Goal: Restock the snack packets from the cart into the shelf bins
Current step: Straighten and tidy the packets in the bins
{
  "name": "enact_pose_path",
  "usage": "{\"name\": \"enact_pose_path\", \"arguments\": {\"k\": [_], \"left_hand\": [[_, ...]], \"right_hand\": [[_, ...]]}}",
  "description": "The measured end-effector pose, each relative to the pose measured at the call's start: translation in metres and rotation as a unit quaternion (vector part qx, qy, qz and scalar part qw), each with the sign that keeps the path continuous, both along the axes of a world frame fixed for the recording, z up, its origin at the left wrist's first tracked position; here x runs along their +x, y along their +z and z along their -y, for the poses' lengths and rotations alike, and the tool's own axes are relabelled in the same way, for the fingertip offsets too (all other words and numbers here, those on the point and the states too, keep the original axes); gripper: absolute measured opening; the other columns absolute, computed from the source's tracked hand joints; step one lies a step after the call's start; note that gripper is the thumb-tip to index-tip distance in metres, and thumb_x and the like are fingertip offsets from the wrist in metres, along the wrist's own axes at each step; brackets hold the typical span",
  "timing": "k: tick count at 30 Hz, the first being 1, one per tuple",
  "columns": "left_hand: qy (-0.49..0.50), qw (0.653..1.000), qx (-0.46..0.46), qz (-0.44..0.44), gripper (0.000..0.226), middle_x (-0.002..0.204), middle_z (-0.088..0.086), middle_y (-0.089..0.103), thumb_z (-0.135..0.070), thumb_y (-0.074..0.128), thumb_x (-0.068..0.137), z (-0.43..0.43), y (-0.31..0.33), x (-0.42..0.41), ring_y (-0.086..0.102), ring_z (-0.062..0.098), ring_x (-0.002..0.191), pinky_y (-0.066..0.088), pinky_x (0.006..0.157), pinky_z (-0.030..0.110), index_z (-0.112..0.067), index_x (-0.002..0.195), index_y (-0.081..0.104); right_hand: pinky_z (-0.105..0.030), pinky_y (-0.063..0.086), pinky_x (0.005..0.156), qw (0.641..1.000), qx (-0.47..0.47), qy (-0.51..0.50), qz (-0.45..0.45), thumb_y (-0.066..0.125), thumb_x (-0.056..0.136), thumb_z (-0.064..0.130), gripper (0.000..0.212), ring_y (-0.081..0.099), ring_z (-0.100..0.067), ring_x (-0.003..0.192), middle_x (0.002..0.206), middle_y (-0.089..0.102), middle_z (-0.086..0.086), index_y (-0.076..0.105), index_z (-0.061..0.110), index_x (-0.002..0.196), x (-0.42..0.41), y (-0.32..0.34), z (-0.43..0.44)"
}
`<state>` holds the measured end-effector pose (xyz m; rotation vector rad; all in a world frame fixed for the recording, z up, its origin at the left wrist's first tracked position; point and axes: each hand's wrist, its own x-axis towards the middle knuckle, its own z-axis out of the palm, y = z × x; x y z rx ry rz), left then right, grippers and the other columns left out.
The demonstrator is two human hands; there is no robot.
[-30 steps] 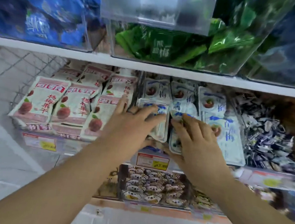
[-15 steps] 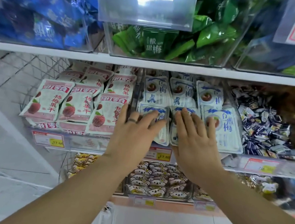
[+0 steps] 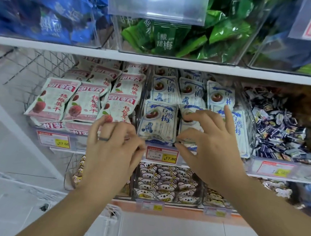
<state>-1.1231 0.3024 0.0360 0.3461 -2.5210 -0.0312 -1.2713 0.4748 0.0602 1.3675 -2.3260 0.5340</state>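
Observation:
Blue-and-white plum packets [image 3: 159, 121] lie in rows in the clear middle bin [image 3: 252, 129] of the shelf. My right hand [image 3: 213, 146] is spread over the front middle packet [image 3: 189, 125], thumb under its lower edge and a curled finger on top, pinching it. My left hand [image 3: 114, 148] hovers at the bin's front rim with loosely curled fingers. Its fingertips are close to the lower left corner of the front left packet and hold nothing that I can see. Pink-and-white berry packets [image 3: 84, 105] fill the neighbouring wire basket on the left.
Small dark-wrapped candies [image 3: 282, 133] fill the bin to the right. Above the white shelf board [image 3: 61, 48] stand bins of blue bags [image 3: 47, 6] and green bags [image 3: 170, 39]. Below is a bin of bear-face snacks [image 3: 166, 184]. A white wire cart edge [image 3: 111, 213] shows at the bottom.
Both hands lay flat on the blue-and-white packets, then drew back toward the bin's front. The left fingers have curled off the packets; the right now pinches the front middle packet.

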Motion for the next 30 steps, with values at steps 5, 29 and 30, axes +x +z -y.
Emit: {"name": "enact_pose_path", "arguments": {"k": [5, 29, 30], "left_hand": [[0.034, 0.995, -0.069, 0.057, 0.021, 0.119, 0.003, 0.061, -0.034, 0.075, 0.084, 0.004, -0.008, -0.005, 0.047, 0.030, 0.118, 0.021, 0.115, 0.067, -0.028, 0.103, 0.079], [-0.144, 0.979, -0.031, 0.142, 0.057, 0.137, 0.005, 0.055, -0.027, 0.074, 0.082, -0.078, -0.027, -0.027, 0.059, 0.028, 0.116, 0.045, 0.099, 0.044, -0.017, 0.136, 0.060], [-0.151, 0.977, -0.038, 0.145, 0.058, 0.142, 0.006, 0.053, -0.026, 0.072, 0.083, -0.081, -0.024, -0.037, 0.056, 0.028, 0.124, 0.046, 0.101, 0.045, -0.016, 0.138, 0.058]], "right_hand": [[-0.065, 0.017, 0.117, 0.998, -0.028, -0.057, -0.029, 0.081, 0.078, 0.030, 0.025, 0.056, -0.029, 0.114, 0.119, 0.064, -0.003, 0.076, 0.023, 0.102, -0.003, -0.026, -0.022], [-0.047, 0.037, 0.097, 0.981, -0.088, -0.169, 0.049, 0.065, 0.086, 0.025, 0.043, 0.054, -0.034, 0.114, 0.136, 0.054, -0.013, 0.065, 0.015, 0.127, -0.009, -0.046, -0.080], [-0.051, 0.034, 0.104, 0.985, -0.043, -0.165, 0.033, 0.064, 0.087, 0.028, 0.048, 0.050, -0.035, 0.123, 0.144, 0.049, -0.014, 0.061, 0.016, 0.134, -0.015, -0.046, -0.080]]}}
